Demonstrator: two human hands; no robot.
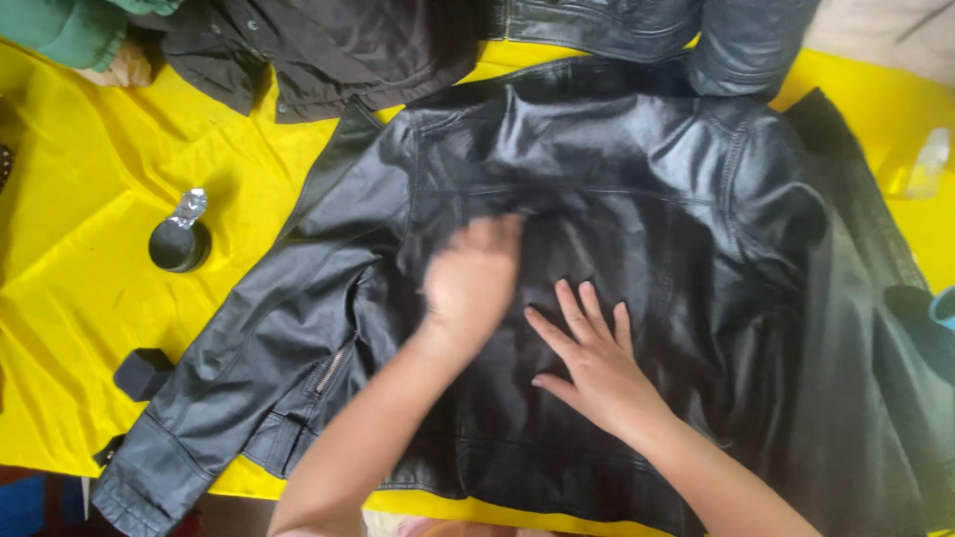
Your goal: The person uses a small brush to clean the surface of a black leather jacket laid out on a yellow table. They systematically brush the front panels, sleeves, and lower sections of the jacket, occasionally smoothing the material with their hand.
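Observation:
A black leather jacket lies spread out, back side up, on a yellow cloth. My left hand rests on the middle of the jacket's back. It is blurred by motion, its fingers look curled, and whether it holds anything is hidden. My right hand lies flat on the leather just right of it, fingers apart and palm down, holding nothing. The jacket's left sleeve runs down to the near left edge.
A small round dark tin with a foil lid sits on the cloth at left. A small black block lies nearer. Dark garments and a green one lie at the far edge. A clear plastic item is at right.

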